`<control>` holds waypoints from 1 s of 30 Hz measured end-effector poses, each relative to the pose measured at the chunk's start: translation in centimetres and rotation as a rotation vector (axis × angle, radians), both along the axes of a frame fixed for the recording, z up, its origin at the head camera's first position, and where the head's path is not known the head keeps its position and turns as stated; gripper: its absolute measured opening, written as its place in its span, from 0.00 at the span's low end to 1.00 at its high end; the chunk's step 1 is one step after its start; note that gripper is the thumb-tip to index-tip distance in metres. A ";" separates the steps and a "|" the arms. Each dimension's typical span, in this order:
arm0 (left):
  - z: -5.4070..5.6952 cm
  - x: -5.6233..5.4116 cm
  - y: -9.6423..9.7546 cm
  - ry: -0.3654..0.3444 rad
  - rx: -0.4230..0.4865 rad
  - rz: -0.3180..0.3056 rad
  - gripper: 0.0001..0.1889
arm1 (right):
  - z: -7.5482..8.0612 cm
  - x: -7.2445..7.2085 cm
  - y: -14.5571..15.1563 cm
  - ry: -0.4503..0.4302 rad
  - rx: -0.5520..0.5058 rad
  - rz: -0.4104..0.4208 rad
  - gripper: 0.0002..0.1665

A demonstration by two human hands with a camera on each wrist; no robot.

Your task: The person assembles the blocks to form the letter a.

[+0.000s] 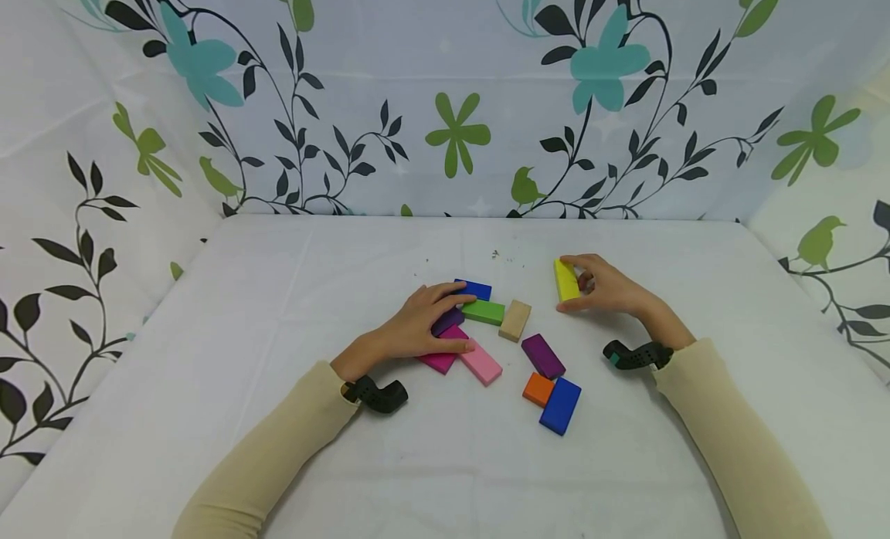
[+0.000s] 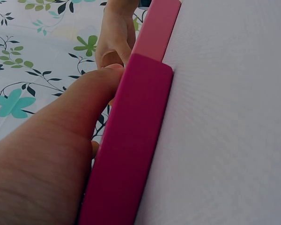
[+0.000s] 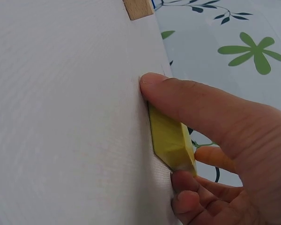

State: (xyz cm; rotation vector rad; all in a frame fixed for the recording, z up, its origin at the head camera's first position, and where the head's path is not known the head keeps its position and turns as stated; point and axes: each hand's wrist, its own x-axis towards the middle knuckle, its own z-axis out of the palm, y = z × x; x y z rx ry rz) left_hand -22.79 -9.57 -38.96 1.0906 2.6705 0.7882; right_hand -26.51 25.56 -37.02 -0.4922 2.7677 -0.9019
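My right hand [image 1: 612, 286] pinches a yellow block [image 1: 565, 280] between thumb and fingers, at the right of the group. The right wrist view shows the same yellow block [image 3: 168, 136] on the white surface, gripped at its ends. Over the left blocks, my left hand [image 1: 413, 327] lies with fingers and thumb spread. Under or beside it are a blue block [image 1: 478, 289], a green block [image 1: 484, 313], a dark purple block [image 1: 447, 320], a magenta block [image 2: 131, 131] and a pink block [image 1: 483, 364]. The hand partly covers several of them.
Between the hands lie a plain wooden block [image 1: 515, 320] and a purple block [image 1: 544, 356]. Nearer to me, an orange block [image 1: 538, 389] touches a second blue block [image 1: 560, 406]. Small crumbs [image 1: 495, 254] dot the white table [image 1: 431, 462] farther back. A patterned curtain [image 1: 375, 52] stands behind.
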 end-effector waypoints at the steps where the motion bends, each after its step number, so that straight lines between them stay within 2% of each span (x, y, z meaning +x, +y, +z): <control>1: 0.0 0.0 0.0 -0.001 0.000 0.000 0.40 | 0.0 0.0 0.0 0.000 -0.002 0.000 0.51; 13: -0.2 -0.1 -0.1 0.000 0.003 -0.005 0.40 | 0.0 0.0 0.1 -0.025 -0.010 0.015 0.50; 24: -0.2 -0.1 0.0 0.008 0.000 -0.006 0.40 | 0.6 0.3 -0.1 0.065 -0.006 0.040 0.47; 30: -0.3 -0.1 -0.1 0.011 0.006 -0.005 0.40 | 1.0 0.3 -0.4 0.125 -0.044 0.071 0.41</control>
